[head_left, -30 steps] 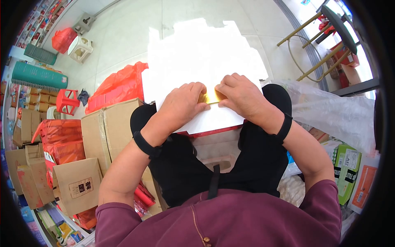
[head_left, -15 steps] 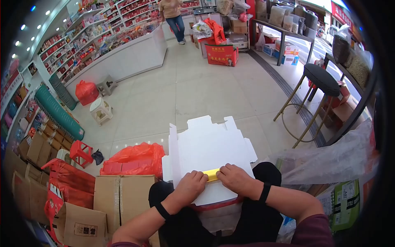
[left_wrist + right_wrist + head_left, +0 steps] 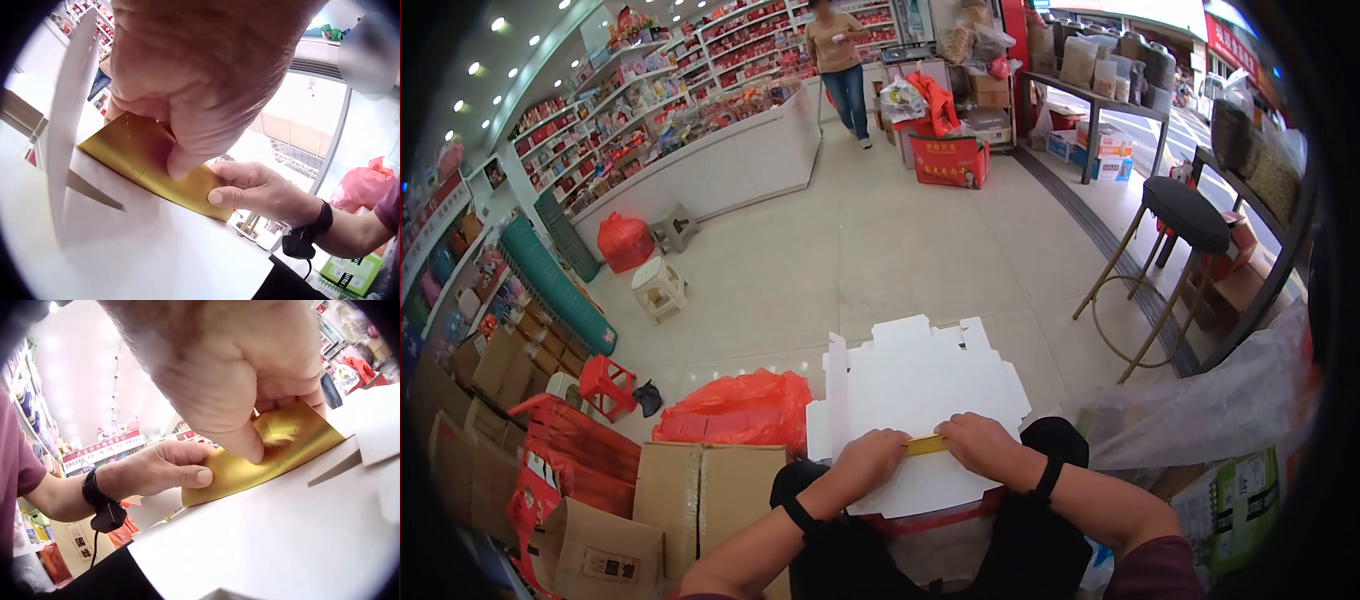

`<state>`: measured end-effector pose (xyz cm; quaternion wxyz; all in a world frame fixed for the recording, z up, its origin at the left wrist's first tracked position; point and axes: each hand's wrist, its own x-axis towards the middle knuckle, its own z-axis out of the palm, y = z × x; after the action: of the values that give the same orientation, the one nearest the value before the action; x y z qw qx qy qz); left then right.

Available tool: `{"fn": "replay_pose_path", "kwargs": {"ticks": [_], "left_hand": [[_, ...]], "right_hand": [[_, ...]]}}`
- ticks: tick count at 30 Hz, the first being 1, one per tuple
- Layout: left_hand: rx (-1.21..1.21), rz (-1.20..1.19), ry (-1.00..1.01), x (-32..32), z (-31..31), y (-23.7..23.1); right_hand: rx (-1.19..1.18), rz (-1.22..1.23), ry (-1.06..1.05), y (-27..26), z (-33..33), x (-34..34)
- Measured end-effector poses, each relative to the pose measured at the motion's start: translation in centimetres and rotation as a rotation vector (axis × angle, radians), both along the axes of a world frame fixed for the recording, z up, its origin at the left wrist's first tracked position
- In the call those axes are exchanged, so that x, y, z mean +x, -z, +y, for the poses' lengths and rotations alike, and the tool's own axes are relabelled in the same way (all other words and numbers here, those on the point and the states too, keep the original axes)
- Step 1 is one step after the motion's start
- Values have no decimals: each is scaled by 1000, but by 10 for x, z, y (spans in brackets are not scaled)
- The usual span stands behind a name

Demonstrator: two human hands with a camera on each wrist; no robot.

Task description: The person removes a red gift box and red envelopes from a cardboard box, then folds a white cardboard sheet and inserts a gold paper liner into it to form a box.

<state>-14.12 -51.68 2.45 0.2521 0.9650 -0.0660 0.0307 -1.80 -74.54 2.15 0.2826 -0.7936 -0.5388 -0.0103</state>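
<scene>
The pale tiled floor (image 3: 920,255) spreads out beyond the white card (image 3: 920,375), and a person (image 3: 840,62) is on their feet at its far side. A black stool (image 3: 1187,213) stands on it, ahead and to the right of the white card, well apart. The cardboard box (image 3: 747,490) sits near the white card's left near corner, and clear plastic sheeting (image 3: 1190,400) is bunched off to its right; between them, I judge, there's little elbow room. The white card itself lies flat in front of me, tabbed along its far edge, over my knees; I can't tell what bears it. A red plastic bag (image 3: 745,400) is just beside its left edge. Along that same side a flap (image 3: 836,390) stands up, and I think my left hand could catch it.

Both my hands are busy at the near part of the white card: the left hand (image 3: 868,455) pinches one end of a gold sheet (image 3: 927,444), the right hand (image 3: 982,442) the other, thumbs on the near face. The gold sheet is tilted up, its lower edge along the white card. I take this as a bending or placing step; the next move seems to call for even thumb pressure and a level edge.
</scene>
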Motion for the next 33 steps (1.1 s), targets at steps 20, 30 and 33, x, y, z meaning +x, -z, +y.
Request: {"fn": "replay_pose_path", "kwargs": {"ticks": [20,30,33], "left_hand": [[356,-104,43,-39,-40,-4],[485,-147,-86,-65,-15,-2],[394,-93,-113,-52,-24,-14]], "right_hand": [[-111,-222,40,14,-9,-62],[-188,-237,71,3,-53,-33],[-189,-274,76,-3,-51,-34]]}}
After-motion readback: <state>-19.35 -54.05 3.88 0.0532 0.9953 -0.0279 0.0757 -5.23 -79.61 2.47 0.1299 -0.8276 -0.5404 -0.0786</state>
